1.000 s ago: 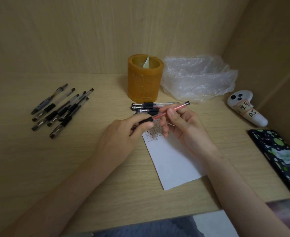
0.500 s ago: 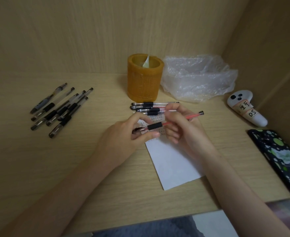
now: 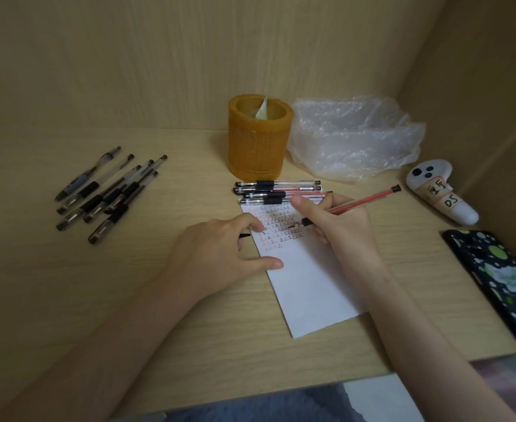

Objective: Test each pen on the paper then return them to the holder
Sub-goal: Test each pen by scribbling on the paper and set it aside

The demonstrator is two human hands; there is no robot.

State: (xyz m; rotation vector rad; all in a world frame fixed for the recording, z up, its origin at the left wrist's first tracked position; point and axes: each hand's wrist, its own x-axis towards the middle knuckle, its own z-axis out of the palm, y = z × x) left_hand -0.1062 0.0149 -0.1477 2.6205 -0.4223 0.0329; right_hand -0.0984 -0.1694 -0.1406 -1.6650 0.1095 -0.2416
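Note:
My right hand [image 3: 339,229] grips a red pen [image 3: 363,202] in a writing hold, its tip down on the white paper [image 3: 308,284] among rows of red and black marks. My left hand [image 3: 217,254] rests thumb and forefinger on the paper's left edge, and a small black pen cap [image 3: 244,235] pokes out from its curled fingers. The orange holder [image 3: 256,147] stands behind the paper with only a paper scrap inside. Several pens [image 3: 278,190] lie in a row just in front of it. Several black pens [image 3: 107,193] lie loose at the left.
A crumpled clear plastic bag [image 3: 354,138] sits right of the holder. A white controller with a label [image 3: 442,193] and a dark phone with green spots [image 3: 500,281] lie along the right wall. Wooden walls close in the back and right.
The cap came off the red pen and stayed in my left hand, which dropped onto the paper's edge. My right hand turned the pen into a writing hold and lowered its tip to the paper.

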